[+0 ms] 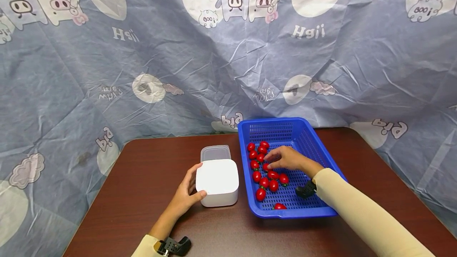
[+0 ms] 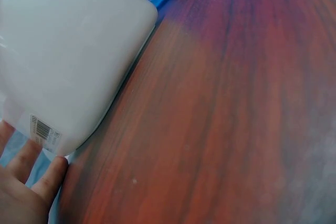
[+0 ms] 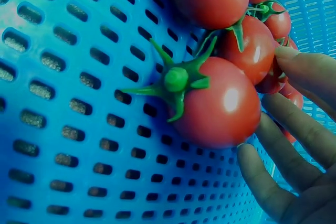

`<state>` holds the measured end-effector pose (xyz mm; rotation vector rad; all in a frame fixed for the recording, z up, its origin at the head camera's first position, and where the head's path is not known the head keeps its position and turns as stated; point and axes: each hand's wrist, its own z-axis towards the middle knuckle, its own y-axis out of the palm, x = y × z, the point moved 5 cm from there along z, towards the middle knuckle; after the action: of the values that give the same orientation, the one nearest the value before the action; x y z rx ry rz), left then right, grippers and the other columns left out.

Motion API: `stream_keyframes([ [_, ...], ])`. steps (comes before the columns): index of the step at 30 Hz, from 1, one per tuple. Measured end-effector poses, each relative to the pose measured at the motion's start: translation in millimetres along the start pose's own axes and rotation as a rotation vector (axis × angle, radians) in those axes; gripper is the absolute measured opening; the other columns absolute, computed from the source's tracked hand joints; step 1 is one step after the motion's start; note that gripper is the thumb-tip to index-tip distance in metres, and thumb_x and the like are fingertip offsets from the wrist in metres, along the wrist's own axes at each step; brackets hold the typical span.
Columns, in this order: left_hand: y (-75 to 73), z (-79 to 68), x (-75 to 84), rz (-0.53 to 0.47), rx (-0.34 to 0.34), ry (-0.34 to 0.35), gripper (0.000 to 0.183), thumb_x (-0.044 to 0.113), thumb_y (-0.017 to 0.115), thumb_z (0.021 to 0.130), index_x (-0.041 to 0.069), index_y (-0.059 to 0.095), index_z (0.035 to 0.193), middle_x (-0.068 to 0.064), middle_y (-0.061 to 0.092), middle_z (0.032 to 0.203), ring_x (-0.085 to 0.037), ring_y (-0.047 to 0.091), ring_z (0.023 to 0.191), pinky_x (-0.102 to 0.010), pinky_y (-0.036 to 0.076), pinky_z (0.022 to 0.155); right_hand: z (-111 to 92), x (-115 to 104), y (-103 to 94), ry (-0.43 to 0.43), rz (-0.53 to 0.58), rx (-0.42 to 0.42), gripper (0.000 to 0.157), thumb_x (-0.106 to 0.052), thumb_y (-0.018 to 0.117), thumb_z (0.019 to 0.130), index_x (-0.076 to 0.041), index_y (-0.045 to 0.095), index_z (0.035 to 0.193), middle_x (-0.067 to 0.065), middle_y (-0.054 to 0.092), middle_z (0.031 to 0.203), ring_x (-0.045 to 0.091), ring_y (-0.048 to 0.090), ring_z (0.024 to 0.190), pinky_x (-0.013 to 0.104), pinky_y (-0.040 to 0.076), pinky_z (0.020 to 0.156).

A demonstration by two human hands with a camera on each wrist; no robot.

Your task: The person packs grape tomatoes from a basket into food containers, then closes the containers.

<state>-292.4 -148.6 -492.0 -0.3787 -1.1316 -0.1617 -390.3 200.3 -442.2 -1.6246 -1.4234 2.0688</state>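
The sorting of the tomatoes (image 1: 273, 186) looked far from done: every one in sight lay in the blue basket (image 1: 282, 212), and none showed at the white box (image 1: 219, 200), whose inside could not be made out. The left hand (image 1: 184, 196) held the box's side between thumb and fingers. The right hand's (image 1: 288, 159) fingers bent loosely among the tomatoes, though whether they gripped one I could not tell.
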Motion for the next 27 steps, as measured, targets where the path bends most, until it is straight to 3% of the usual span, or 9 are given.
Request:
stream_keyframes([
  [7, -0.3, 1.0, 1.9, 0.008, 0.004, 0.007, 0.081, 0.017, 0.07, 0.086, 0.02, 0.023, 0.152, -0.011, 0.03, 0.153, -0.036, 0.032, 0.137, -0.061, 0.032, 0.101, 0.2, 1.2, 1.7, 0.0, -0.091, 0.011, 0.029, -0.022, 0.078, 0.081, -0.008, 0.074, 0.107, 0.004, 0.073, 0.1, 0.018, 0.068, 0.093, 0.041, 0.051, 0.085],
  [27, 1.1, -0.9, 1.1, 0.0, 0.003, 0.012, 0.081, 0.016, 0.069, 0.087, 0.018, 0.022, 0.153, -0.012, 0.03, 0.154, -0.035, 0.031, 0.138, -0.063, 0.029, 0.101, -2.4, -3.6, 1.9, -0.019, -0.199, 0.006, 0.029, -0.017, 0.08, 0.076, -0.011, 0.075, 0.104, -0.001, 0.072, 0.096, 0.019, 0.064, 0.093, 0.044, 0.047, 0.085],
])
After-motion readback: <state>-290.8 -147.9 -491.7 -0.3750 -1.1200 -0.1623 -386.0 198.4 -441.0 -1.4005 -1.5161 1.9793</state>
